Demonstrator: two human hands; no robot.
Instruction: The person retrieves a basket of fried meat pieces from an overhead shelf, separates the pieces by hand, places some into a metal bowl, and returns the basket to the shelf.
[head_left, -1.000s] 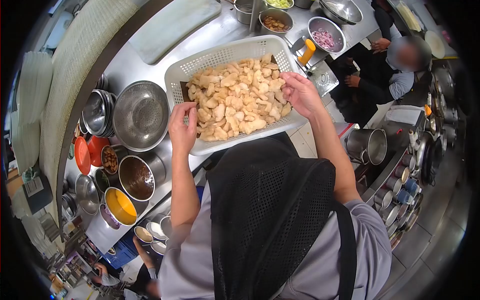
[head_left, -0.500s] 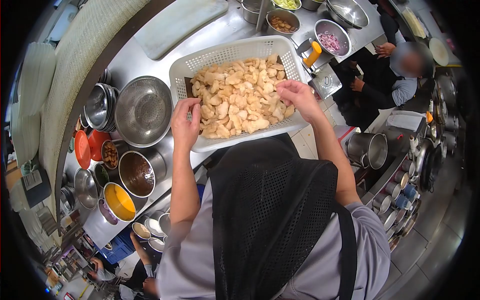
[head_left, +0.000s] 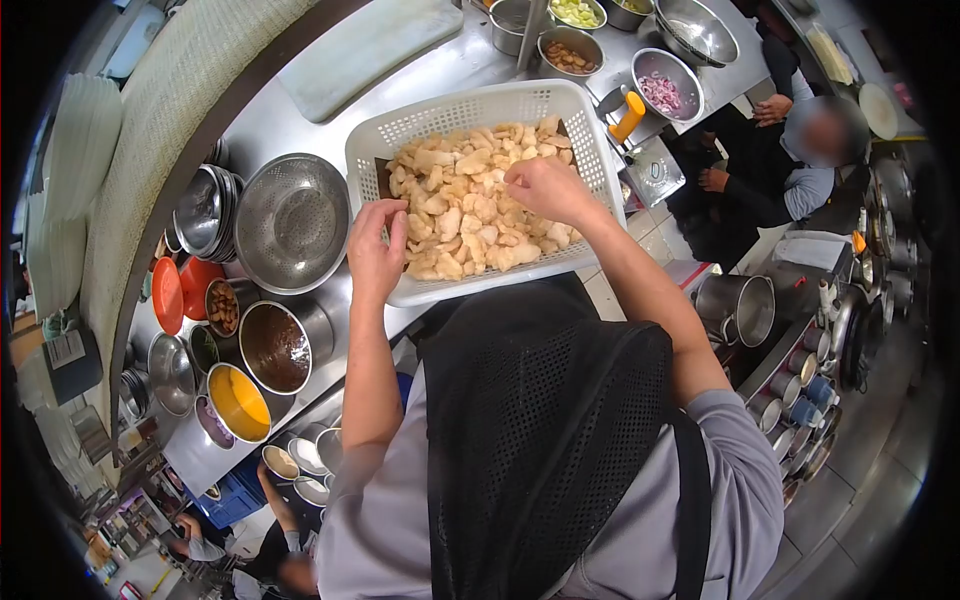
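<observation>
"What's done?"
"Food (head_left: pixel 470 225) is already heaped in the basket (head_left: pixel 450 290), below the right hand (head_left: pixel 550 190); what remains is unclear; that hand's pinched narrow, its hold hidden; the left hand (head_left: pixel 376 255), loosely parted, nears the basket's edge."

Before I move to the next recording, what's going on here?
Someone's bare right hand is over pale, battered-looking pieces in a white perforated plastic basket; whether it holds one is unclear. Their left hand is at the basket's left side. Left of the basket is a round perforated steel colander.
</observation>
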